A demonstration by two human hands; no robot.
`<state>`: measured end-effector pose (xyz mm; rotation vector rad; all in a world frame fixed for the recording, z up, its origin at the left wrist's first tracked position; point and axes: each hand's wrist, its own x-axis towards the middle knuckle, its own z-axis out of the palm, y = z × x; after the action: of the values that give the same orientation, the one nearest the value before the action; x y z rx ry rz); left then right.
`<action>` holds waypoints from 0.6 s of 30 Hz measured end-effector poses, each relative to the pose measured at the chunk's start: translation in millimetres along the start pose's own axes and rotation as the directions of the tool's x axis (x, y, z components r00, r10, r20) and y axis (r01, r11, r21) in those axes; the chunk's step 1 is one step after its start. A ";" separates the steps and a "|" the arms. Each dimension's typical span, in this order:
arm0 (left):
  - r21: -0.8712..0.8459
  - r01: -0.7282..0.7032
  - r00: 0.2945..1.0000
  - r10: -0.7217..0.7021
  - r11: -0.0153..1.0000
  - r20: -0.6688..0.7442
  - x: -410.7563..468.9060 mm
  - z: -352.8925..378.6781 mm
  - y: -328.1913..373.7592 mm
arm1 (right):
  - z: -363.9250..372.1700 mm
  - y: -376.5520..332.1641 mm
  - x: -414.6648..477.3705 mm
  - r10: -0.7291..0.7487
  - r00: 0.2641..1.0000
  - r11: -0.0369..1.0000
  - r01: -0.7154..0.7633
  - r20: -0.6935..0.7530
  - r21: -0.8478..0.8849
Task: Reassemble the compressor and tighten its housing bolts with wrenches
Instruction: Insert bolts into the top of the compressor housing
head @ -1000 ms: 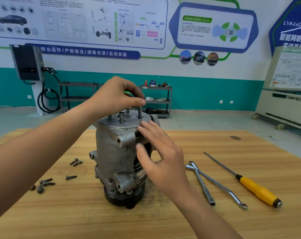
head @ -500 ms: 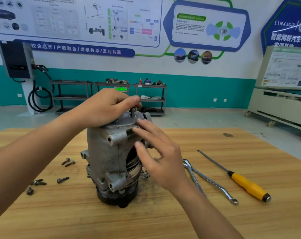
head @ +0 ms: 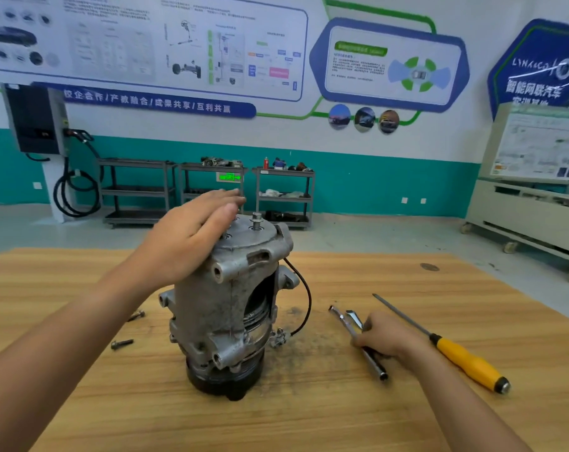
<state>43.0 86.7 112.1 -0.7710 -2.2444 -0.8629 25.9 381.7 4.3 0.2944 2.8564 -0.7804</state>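
Note:
The grey metal compressor stands upright on its black pulley at the middle of the wooden table. One bolt sticks up from its top plate. My left hand lies flat on that plate with straight fingers. My right hand is down on the table to the right, its fingers curled round the wrenches, whose ends stick out on both sides of it.
A yellow-handled screwdriver lies right of the wrenches. Loose bolts lie on the table left of the compressor. A thin black wire loops off the compressor's right side. Shelving carts and a cabinet stand beyond the table.
My right hand left the compressor's side and dropped onto the wrenches. My left hand let go of the bolt and flattened on the top plate.

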 end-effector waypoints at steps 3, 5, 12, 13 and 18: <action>-0.151 0.075 0.995 -0.085 0.986 -0.059 0.4 -1.5 1.9 | -26.1 -27.9 -23.2 -0.163 0.974 0.877 0.217 -0.160 0.429; -0.532 0.132 0.946 -0.266 0.836 -0.183 4.4 -6.5 6.8 | -47.4 -65.3 -46.9 -0.293 0.892 0.659 0.449 -0.344 0.604; -0.684 0.116 0.915 -0.345 0.721 -0.209 33.7 -31.5 27.1 | -57.2 -200.9 -84.2 -0.566 0.477 0.319 0.879 -0.672 0.356; -0.708 0.123 0.917 -0.352 0.695 -0.187 40.2 -34.8 30.4 | -52.2 -210.4 -81.6 -0.576 0.465 0.363 0.882 -0.672 0.300; -0.700 0.091 0.940 -0.293 0.708 -0.174 68.3 -43.5 48.1 | -48.3 -222.9 -70.7 -0.546 0.476 0.409 0.870 -0.689 0.276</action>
<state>46.1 105.0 204.5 -0.6621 -1.7494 -1.8501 37.4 208.2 168.0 -1.0134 3.0082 -2.1003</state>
